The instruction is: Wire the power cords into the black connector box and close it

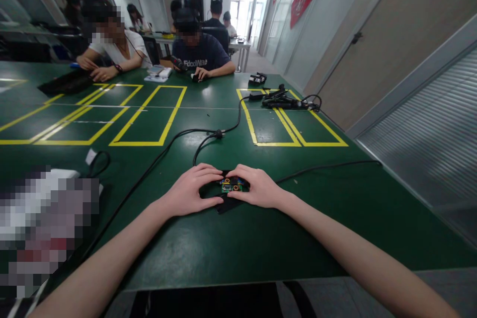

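Both my hands rest on the green table [238,238] around a small black pad carrying a green circuit board [231,186] with coloured round parts. My left hand [194,190] curls around the pad's left side, thumb underneath and fingers over the top. From the right, my right hand [257,189] pinches the board, its fingers pressed together at the board's edge. The fingertips of the two hands nearly meet above the board.
A black cable [175,136] snakes from the left table edge to a connector [218,134] and on to chargers and cables [286,102] at the back right. Yellow tape rectangles [149,114] mark the table. Two seated people [197,54] work at the far end. A blurred pile [44,223] lies left.
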Motion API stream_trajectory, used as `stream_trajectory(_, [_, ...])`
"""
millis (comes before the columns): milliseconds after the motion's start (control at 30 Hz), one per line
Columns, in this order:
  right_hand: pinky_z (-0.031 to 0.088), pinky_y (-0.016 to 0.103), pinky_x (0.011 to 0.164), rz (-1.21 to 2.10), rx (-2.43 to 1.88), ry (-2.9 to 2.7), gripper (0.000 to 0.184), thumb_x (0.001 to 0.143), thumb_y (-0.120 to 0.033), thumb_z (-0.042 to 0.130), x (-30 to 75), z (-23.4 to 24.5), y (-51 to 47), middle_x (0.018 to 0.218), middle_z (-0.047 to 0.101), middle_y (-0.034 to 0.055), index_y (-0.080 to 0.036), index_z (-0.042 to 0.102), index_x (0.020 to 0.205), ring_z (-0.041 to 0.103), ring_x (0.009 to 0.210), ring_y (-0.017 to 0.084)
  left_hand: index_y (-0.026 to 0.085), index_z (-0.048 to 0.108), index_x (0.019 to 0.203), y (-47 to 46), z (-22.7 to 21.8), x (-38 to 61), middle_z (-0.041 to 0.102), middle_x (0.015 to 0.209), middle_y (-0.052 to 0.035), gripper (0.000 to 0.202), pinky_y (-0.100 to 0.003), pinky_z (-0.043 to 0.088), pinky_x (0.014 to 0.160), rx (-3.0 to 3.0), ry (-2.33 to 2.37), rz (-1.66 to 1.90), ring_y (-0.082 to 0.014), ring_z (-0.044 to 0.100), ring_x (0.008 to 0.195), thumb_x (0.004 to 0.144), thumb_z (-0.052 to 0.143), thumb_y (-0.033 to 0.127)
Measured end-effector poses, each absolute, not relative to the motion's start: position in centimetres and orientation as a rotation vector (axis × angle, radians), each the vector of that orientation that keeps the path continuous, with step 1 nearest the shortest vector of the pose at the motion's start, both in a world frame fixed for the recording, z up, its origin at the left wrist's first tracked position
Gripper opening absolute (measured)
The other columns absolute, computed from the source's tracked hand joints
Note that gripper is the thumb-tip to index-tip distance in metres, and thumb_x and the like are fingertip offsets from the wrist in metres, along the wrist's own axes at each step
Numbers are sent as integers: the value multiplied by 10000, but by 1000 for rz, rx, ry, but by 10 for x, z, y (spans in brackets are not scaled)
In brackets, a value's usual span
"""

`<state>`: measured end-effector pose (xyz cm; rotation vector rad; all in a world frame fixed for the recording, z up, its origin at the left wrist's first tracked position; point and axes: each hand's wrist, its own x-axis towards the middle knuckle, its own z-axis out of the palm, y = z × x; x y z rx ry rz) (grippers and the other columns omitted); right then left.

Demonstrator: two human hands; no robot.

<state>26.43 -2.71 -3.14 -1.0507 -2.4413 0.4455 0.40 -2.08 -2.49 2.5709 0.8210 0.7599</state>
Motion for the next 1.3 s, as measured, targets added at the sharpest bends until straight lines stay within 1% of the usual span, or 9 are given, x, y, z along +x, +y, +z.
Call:
stream_trajectory(133, [537, 302, 775, 440, -1002, -2439, 299, 918, -395, 763, 262, -32, -25, 1061, 709, 64, -205, 664, 1127, 709, 924, 211, 215, 744, 1212, -22, -26, 3, 754, 1262, -116, 368, -488, 590, 1014, 2580, 850, 761, -300, 662, 1180, 893, 765, 396])
stream_trajectory(433, [549, 300, 768, 426, -944, -2468, 297, 942, -400, 735, 263, -34, -25, 1082, 714, 73, -205, 669, 1156, 723, 904, 206, 209, 759, 1168, -23, -23, 3, 758, 1262, -104, 268, -458, 601, 988, 2585, 875, 725, -277, 682, 1134, 931, 700, 317])
stream_trajectory(733, [564, 306, 767, 451, -917, -2465, 302, 945, -386, 732, 264, -33, -27, 1090, 717, 84, -190, 674, 1168, 727, 912, 212, 202, 760, 1155, -22, -24, 2, 758, 1254, -106, 248, -445, 584, 1014, 2603, 859, 702, -263, 707, 1107, 955, 673, 320])
stream_trajectory(867, [577, 329, 856, 516, -861, -2410, 255, 943, -344, 729, 263, -33, -29, 1160, 720, 96, -195, 672, 1142, 729, 1009, 223, 201, 761, 1154, -22, -24, 2, 747, 1274, -106, 257, -428, 595, 982, 2614, 859, 683, -266, 703, 1115, 946, 685, 330])
stream_trajectory(1000, [579, 349, 907, 521, -862, -2381, 240, 935, -335, 730, 261, -32, -31, 1209, 719, 105, -207, 669, 1128, 727, 1064, 229, 206, 760, 1158, -21, -22, 3, 735, 1306, -103, 271, -435, 588, 997, 2622, 883, 660, -271, 695, 1132, 940, 692, 352])
stream_trajectory(1133, [580, 335, 873, 494, -907, -2372, 233, 935, -329, 725, 260, -32, -30, 1142, 738, 85, -209, 661, 1124, 736, 1016, 221, 205, 760, 1161, -20, -20, 4, 730, 1317, -104, 281, -451, 570, 1028, 2641, 920, 629, -275, 694, 1136, 940, 695, 365])
stream_trajectory(1200, [580, 322, 845, 477, -918, -2364, 236, 935, -334, 723, 261, -33, -29, 1092, 751, 69, -214, 665, 1129, 742, 973, 214, 212, 761, 1161, -20, -20, 5, 733, 1316, -100, 283, -448, 576, 1012, 2650, 938, 614, -277, 694, 1131, 938, 698, 373])
stream_trajectory(1300, [585, 318, 853, 435, -904, -2340, 236, 946, -348, 718, 263, -35, -27, 1072, 770, 70, -216, 684, 1139, 753, 961, 214, 207, 753, 1185, -18, -19, 6, 743, 1300, -106, 303, -441, 588, 989, 2655, 931, 610, -278, 697, 1121, 944, 694, 381])
